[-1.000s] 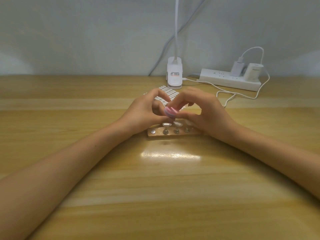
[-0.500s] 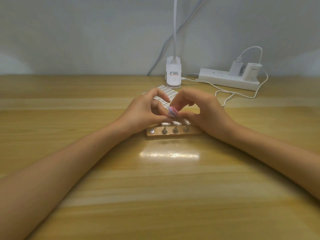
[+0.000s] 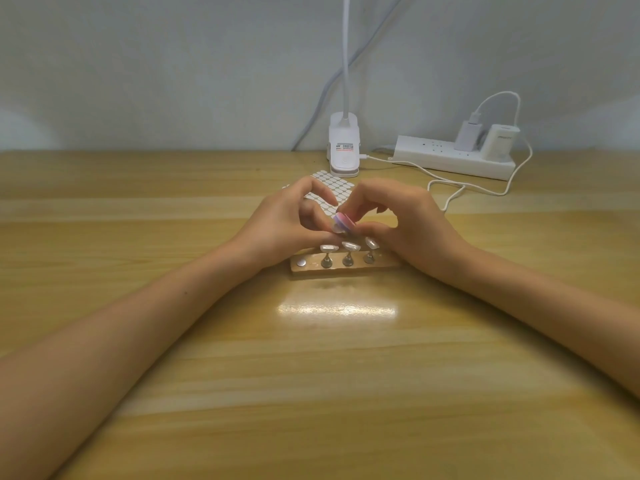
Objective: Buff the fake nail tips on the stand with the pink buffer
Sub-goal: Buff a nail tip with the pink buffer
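While clamping small layered pink buffer in right hand, held just above three pale fake nail tips on flat wooden stand on desk | left hand curled, pinching fourth tip (apparently lifted off) against buffer | risk: flicking tip from pinch through hard pressure; toppling metal pegs with low wrist.
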